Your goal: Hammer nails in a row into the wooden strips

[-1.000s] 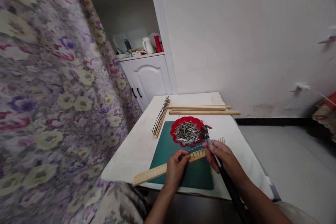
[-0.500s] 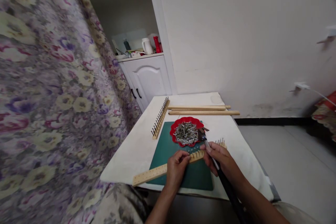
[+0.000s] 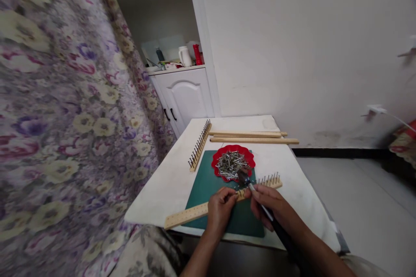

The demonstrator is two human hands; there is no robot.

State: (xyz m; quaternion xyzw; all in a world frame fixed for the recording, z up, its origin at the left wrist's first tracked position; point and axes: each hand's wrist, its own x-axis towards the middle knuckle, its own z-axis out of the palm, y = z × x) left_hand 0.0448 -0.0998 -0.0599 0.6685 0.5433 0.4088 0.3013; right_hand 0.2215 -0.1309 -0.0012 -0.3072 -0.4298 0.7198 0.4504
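A light wooden strip (image 3: 186,216) with a row of holes lies slantwise across the green mat (image 3: 242,223). Upright nails (image 3: 269,179) stand along its right part. My left hand (image 3: 219,210) rests over the strip's middle, thumb and forefinger pinched around a nail that is mostly hidden. In my right hand (image 3: 271,205) is a hammer (image 3: 267,213), gripped by its shaft. Its dark head is above the nails, just right of my left fingertips and in front of the bowl. The red scalloped bowl (image 3: 215,157) holds a heap of loose nails (image 3: 229,164).
A second strip full of upright nails (image 3: 199,147) lies at the table's left. Bare wooden strips (image 3: 253,140) lie along the back of the white-covered table (image 3: 156,199). A floral curtain (image 3: 81,138) hangs at left; a white cabinet (image 3: 185,95) and a wall stand behind.
The hammer head has moved left and down, from the bowl's right edge to near my left fingertips. More nails on the strip's right part are uncovered. My left hand stays pinched at the strip.
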